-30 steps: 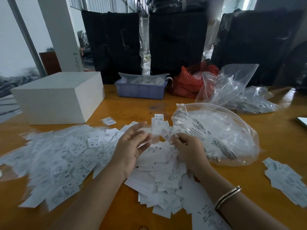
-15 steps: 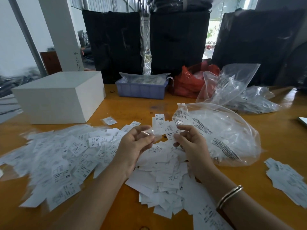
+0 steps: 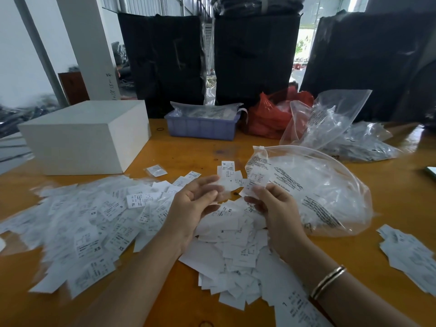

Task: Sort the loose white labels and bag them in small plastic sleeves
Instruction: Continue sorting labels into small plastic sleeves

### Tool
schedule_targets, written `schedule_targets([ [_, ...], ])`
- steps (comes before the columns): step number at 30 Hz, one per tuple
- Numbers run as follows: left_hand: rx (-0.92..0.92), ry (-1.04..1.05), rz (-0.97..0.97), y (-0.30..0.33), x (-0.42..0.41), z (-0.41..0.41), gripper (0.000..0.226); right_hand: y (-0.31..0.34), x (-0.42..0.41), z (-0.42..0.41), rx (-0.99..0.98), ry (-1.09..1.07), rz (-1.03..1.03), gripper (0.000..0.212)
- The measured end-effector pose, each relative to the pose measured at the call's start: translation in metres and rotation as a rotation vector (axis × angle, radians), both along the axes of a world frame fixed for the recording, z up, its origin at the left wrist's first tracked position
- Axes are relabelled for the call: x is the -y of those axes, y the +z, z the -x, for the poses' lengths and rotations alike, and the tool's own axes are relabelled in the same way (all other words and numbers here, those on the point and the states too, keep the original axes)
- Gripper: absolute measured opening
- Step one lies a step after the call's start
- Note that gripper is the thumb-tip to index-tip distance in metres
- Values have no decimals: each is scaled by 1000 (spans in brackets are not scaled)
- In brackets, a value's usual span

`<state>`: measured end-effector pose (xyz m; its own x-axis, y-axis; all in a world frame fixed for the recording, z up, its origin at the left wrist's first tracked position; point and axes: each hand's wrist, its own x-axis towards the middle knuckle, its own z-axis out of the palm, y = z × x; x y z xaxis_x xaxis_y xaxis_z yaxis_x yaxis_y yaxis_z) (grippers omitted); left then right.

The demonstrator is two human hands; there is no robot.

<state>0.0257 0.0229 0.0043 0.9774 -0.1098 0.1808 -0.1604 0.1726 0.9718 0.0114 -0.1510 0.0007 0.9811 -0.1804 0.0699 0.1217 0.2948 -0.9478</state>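
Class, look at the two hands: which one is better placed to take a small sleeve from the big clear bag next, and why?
Right. The right hand is beside the clear bag, though it pinches a label. The left hand is farther off, over the label pile, fingers relaxed.

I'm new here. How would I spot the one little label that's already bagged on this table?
Start at the big white box on the left of the wooden table. Just off its near right corner, beyond the heap of loose labels, lies the small bagged label. It lies apart from the heap, and its clear sleeve sets it apart.
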Motion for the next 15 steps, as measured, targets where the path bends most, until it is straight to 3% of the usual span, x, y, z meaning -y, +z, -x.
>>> schedule_targets([
  [8, 5, 58, -88, 0, 3, -1, 19, 2, 1, 1, -29, -5, -22, 17],
  [12, 3, 43, -78, -1, 2, -1, 21, 6, -1, 4, -51, 40, -76, 3],
  [15, 1, 26, -73, -1, 2, -1, 22, 4, 0, 4, -49, 17, -24, 13],
])
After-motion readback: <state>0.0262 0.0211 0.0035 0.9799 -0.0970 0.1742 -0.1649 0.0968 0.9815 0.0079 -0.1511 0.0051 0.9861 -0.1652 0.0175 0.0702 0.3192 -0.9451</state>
